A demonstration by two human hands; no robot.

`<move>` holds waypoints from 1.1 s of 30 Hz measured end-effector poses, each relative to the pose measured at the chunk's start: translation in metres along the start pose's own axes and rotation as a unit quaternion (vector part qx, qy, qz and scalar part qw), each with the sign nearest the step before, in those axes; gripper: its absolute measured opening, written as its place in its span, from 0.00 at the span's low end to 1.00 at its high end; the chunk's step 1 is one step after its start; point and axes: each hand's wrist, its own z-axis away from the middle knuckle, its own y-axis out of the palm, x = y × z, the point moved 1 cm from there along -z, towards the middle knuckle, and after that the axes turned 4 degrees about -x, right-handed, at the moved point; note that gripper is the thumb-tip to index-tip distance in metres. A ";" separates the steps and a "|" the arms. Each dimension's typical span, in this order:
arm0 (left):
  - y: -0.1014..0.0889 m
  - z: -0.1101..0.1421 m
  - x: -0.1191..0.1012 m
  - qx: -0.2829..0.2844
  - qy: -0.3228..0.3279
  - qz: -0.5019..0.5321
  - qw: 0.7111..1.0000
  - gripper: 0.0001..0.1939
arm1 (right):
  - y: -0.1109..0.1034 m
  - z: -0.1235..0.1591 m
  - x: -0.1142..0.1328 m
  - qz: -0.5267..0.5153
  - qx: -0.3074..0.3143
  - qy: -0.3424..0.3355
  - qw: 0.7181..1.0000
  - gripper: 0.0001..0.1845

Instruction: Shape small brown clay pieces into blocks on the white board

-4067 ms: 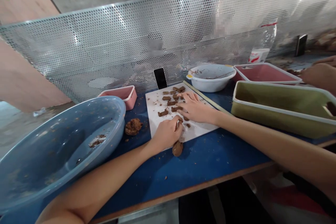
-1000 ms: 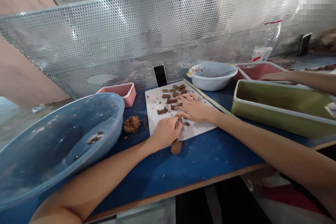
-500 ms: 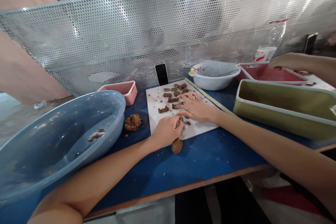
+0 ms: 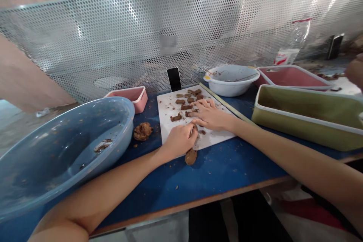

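Several small brown clay pieces [image 4: 186, 107] lie in rough rows on a white board [image 4: 170, 136]. My left hand [image 4: 180, 140] is closed at the board's near part, its thumb and fingers around a piece of brown clay [image 4: 194, 128] that is mostly hidden. Just beyond it, my right hand [image 4: 211, 115] lies with fingers stretched and spread over the board, fingertips beside the clay pieces. Its thumb reaches close to the piece in my left hand. A rounded clay lump [image 4: 191, 157] sits at the board's near edge, below my left hand.
A rough clay lump [image 4: 143, 131] lies between the board and a large blue basin [image 4: 124, 121]. Behind stand a small pink container [image 4: 139, 102], a phone [image 4: 174, 79] and a white bowl [image 4: 230, 87]. A green trough [image 4: 300, 121], a pink tray [image 4: 295, 79] and a co-worker's hand [image 4: 355, 70] are right.
The co-worker's hand has moved from over the pink tray to the right edge. My two hands keep nearly the same places on the board; the view has shifted slightly.
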 end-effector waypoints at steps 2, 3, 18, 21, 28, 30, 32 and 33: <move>-0.001 0.000 -0.001 0.001 0.001 0.003 1.000 0.16 | -0.001 0.000 0.000 0.001 -0.003 -0.003 1.000 0.39; -0.002 0.000 -0.001 0.000 0.001 0.003 1.000 0.15 | -0.001 0.000 0.000 0.000 -0.004 -0.004 1.000 0.39; -0.001 0.000 0.000 0.016 0.000 -0.017 1.000 0.15 | -0.014 0.002 -0.003 -0.055 0.001 -0.013 0.998 0.38; -0.002 0.000 -0.002 0.017 -0.003 -0.021 1.000 0.13 | -0.017 0.005 -0.008 -0.063 0.005 -0.027 0.998 0.37; -0.002 0.000 -0.003 0.018 -0.003 -0.004 1.000 0.12 | -0.024 0.012 -0.025 -0.071 -0.061 0.033 0.995 0.41; -0.002 0.000 -0.002 0.018 -0.001 0.000 1.000 0.13 | -0.026 0.013 -0.027 -0.075 -0.073 0.051 0.993 0.42; -0.002 0.001 -0.002 0.015 0.000 0.001 1.000 0.12 | -0.026 0.014 -0.027 -0.080 -0.079 0.068 0.991 0.44; -0.002 0.001 -0.002 0.015 0.000 0.001 1.000 0.12 | -0.026 0.014 -0.027 -0.083 -0.083 0.077 0.990 0.44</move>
